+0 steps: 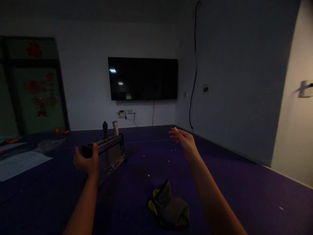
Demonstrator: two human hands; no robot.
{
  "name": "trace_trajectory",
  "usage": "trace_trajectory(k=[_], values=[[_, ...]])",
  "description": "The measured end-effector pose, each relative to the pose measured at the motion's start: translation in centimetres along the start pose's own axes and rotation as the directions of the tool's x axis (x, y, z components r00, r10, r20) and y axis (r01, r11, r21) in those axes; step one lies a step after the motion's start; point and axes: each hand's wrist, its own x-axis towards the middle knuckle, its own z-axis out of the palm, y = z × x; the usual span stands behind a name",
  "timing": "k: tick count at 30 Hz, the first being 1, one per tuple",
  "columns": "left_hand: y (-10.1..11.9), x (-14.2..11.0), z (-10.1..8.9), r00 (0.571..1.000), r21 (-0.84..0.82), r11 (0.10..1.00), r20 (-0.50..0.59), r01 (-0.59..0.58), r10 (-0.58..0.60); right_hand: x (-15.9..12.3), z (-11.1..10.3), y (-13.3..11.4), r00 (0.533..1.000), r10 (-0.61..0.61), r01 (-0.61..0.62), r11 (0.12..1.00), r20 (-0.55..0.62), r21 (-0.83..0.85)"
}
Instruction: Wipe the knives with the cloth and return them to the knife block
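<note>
View: head
Left hand (87,162): fingers spread, empty, at box (111,158) near end; contact unclear
Right hand (184,141): half-curled, empty, above floor (156,147)
Box: on floor, two vases (115,128) on top
Cloth (172,205): crumpled, between forearms
TV (144,79): wall

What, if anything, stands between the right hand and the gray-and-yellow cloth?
Nothing visible blocks it: between the right hand and the cloth there is open air, with only small white scraps on the purple floor. The dark case stands aside, near the left hand.
</note>
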Motion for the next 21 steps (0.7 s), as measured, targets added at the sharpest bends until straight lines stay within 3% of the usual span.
trace_trajectory(k=[3,5,6,8,9,11,16,21], values=[[2.0,0.0,-0.6,0.946,0.08,0.955,-0.137,-0.287,0.295,0.0,-0.2,0.0,1.0,-0.004,0.004,1.0,-0.003,-0.004],[3.8,0.1,-0.5,0.901,0.033,0.909,-0.122,-0.416,0.417,0.1,-0.3,-0.1,1.0,-0.003,0.003,1.0,-0.004,-0.005],[4.7,0.1,-0.1,0.913,-0.014,0.915,-0.078,-0.403,0.401,0.1,-0.3,-0.1,1.0,-0.001,0.001,1.0,-0.005,-0.005],[6.3,-0.1,1.4,0.96,-0.103,0.968,0.138,-0.23,0.242,0.0,-0.3,-0.3,1.0,0.005,-0.005,1.0,-0.008,-0.003],[7.0,-0.2,2.5,0.957,-0.098,0.99,0.265,-0.098,0.121,0.0,-0.3,-0.3,1.0,0.007,-0.007,1.0,-0.008,-0.003],[7.7,-0.5,5.2,0.922,-0.06,0.998,0.387,0.0,0.023,-0.1,-0.2,-0.5,1.0,0.011,-0.011,1.0,-0.005,-0.001],[7.9,-0.6,10.6,0.851,0.06,0.984,0.495,0.168,-0.175,-0.2,-0.3,-0.7,1.0,0.017,-0.017,1.0,0.013,0.005],[7.5,0.7,12.1,0.816,0.158,0.951,0.488,0.267,-0.31,-0.1,-0.8,-0.9,1.0,-0.003,0.003,1.0,-0.009,0.016]])
